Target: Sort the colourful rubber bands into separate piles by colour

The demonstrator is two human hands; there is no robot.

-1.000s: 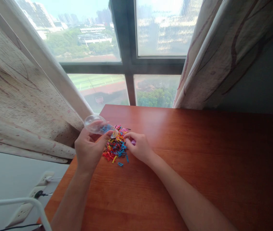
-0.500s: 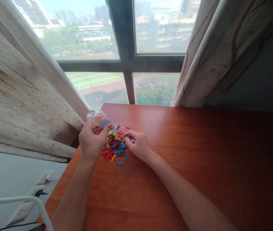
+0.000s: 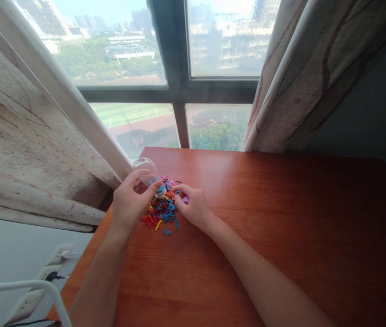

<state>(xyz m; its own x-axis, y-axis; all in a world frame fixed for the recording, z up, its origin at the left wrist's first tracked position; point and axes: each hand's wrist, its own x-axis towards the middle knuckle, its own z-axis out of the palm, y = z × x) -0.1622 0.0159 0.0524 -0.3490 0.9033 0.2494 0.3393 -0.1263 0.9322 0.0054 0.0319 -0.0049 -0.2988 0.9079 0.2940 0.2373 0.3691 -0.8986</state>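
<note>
The left hand point(image 3: 128, 206) has shifted its clear bottle point(image 3: 144, 169) nearer the bands point(image 3: 160, 212)

window point(image 3: 175, 93): dark frame, four panes, daylight coming in; city blocks, trees and a sports field outside
curtains: pale patterned cloth, left curtain point(image 3: 26, 150) and right curtain point(image 3: 309, 77) both drawn aside
bench point(image 3: 298, 218): reddish-brown wood, glossy, set against the window
wall point(image 3: 380, 109): grey-green, in shade at right
power strip point(image 3: 39, 286): white, low at left, with plugs in it
</note>
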